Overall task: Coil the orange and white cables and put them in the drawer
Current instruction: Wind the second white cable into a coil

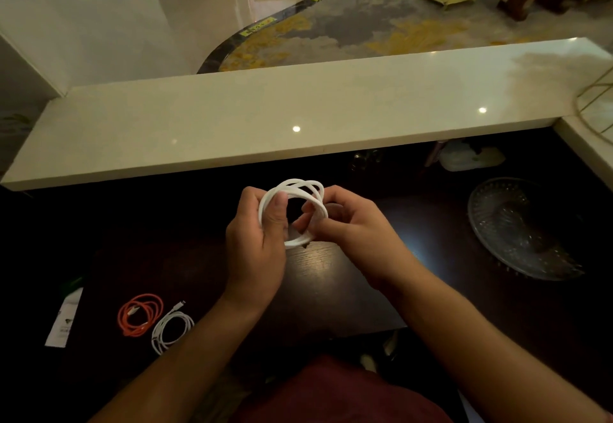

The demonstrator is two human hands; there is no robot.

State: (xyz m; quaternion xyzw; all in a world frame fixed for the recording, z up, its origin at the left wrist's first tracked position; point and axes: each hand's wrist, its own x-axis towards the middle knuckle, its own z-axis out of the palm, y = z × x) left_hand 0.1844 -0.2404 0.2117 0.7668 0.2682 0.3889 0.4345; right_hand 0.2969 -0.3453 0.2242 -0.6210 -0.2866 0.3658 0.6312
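Note:
Above the dark desk [315, 276] I hold a thick white cable [298, 190] wound into several loops. My left hand [257, 246] grips the coil's left side, thumb laid over the strands. My right hand [348, 223] pinches the coil's right and lower part with curled fingers. On the desk at the lower left lie a coiled orange cable [141, 314] and, touching its right side, a thin coiled white cable [172, 326] with a plug pointing up-right. No drawer is in view.
A pale stone counter ledge [298, 110] runs across behind the desk. A clear glass dish [520, 226] sits at the right. A white paper packet [64, 318] lies at the far left, and a white object [471, 157] sits in shadow under the ledge.

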